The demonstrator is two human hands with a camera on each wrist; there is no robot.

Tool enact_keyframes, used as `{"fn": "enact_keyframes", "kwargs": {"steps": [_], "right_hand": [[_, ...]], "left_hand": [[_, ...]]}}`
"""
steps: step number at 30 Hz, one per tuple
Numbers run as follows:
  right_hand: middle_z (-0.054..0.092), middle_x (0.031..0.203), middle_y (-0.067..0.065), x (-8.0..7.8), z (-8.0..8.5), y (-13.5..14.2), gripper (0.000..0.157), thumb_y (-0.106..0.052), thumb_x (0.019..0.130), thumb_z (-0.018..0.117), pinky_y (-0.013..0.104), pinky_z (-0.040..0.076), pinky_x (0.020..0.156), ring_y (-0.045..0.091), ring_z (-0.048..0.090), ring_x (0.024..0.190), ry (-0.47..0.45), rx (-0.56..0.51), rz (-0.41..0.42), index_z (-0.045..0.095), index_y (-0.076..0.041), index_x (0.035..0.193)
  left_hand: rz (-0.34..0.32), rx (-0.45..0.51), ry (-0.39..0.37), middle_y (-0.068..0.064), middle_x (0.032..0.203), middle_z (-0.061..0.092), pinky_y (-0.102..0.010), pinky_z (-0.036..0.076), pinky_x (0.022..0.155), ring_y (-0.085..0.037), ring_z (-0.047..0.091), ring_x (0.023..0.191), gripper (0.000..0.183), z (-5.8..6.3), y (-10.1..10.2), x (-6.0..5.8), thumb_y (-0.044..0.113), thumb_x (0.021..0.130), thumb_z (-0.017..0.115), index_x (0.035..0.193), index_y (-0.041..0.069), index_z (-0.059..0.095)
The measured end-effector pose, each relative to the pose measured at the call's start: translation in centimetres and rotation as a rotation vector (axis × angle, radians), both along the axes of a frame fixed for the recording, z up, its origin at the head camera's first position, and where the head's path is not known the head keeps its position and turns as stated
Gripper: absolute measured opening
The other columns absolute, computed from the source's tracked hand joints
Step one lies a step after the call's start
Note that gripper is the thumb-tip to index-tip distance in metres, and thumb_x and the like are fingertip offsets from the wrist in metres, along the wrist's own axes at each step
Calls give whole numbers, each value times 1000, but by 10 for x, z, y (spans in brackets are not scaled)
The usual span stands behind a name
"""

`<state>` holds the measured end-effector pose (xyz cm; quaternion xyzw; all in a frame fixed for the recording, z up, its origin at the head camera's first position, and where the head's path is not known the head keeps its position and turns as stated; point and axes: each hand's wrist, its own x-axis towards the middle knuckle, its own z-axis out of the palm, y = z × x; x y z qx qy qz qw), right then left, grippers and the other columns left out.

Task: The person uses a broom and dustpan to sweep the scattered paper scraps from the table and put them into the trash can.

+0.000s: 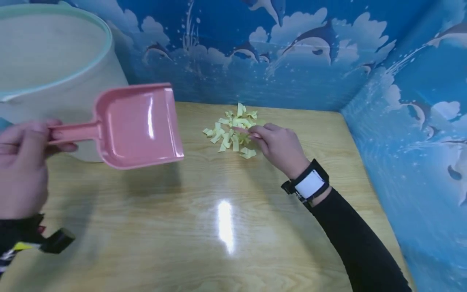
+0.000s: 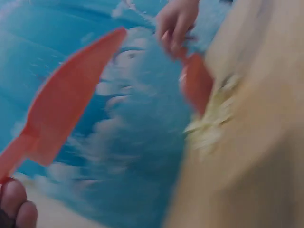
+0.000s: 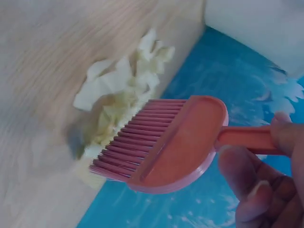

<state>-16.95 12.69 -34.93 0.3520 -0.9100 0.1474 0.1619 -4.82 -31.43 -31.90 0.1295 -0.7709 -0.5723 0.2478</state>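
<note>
A pink dustpan (image 1: 136,125) is held up at the left of the head view, its open edge facing right. My left hand (image 1: 23,170) grips its handle, and a shadow falls on the table below the pan. With my right hand (image 1: 281,148) I hold a small pink brush (image 3: 178,147) by its handle. Its bristles (image 3: 142,137) overlap a pile of pale yellow paper scraps (image 1: 235,136) near the back of the table. In the left wrist view the dustpan (image 2: 71,95) stands well apart from the scraps (image 2: 216,114).
A large white bin (image 1: 84,77) with a pale green rim stands at the back left, behind the dustpan. Blue dolphin-print sheeting (image 1: 226,77) borders the back and right sides of the wood-grain table (image 1: 175,243).
</note>
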Motion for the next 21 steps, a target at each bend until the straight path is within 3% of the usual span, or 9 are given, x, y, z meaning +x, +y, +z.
{"fn": "enact_keyframes", "kwargs": {"steps": [3, 5, 9, 12, 17, 21], "right_hand": [[72, 85, 4, 2, -8, -4, 22, -32, 100, 62, 35, 53, 52, 17, 63, 61, -50, 45, 10, 73, -16, 112], [71, 84, 1, 13, -8, -4, 21, -32, 99, 63, 32, 51, 51, 14, 59, 58, -77, 60, 27, 73, -17, 112], [70, 84, -1, 37, 3, -3, 19, -28, 97, 67, 30, 50, 51, 10, 57, 57, -84, 47, 96, 71, -17, 112], [69, 82, -2, 45, 15, -3, 19, -28, 97, 68, 30, 52, 52, 9, 57, 56, -53, 21, 127, 71, -16, 111], [68, 82, 0, 36, 20, -10, 18, -26, 97, 68, 30, 50, 50, 11, 57, 56, -25, 14, 92, 72, -16, 111], [68, 83, -2, 33, 10, -17, 18, -27, 98, 65, 30, 50, 50, 10, 56, 57, -70, 54, 98, 72, -17, 111]], "left_hand": [[-98, 149, -80, -2, 105, 71, -17, 59, 73, -8, 71, 76, 35, -20, 7, 4, 23, 102, 58, 122, -5, 64], [-161, 150, -161, 2, 103, 72, -19, 59, 71, -7, 73, 77, 34, -34, 11, 9, 23, 102, 58, 123, -3, 64], [-229, 223, -166, 2, 95, 74, -19, 59, 69, -8, 73, 73, 25, -58, 15, 18, 17, 101, 60, 116, -2, 67], [-215, 99, -172, 7, 93, 74, -17, 59, 68, -5, 72, 71, 25, -70, 21, 21, 16, 102, 58, 114, -3, 68], [-197, -160, -175, 21, 85, 71, -13, 57, 63, 0, 69, 68, 27, -88, 35, 17, 17, 103, 56, 111, -5, 69], [-214, -207, -116, 17, 80, 72, -14, 56, 57, 0, 68, 63, 20, -101, 44, 12, 11, 101, 59, 105, -4, 72]]}}
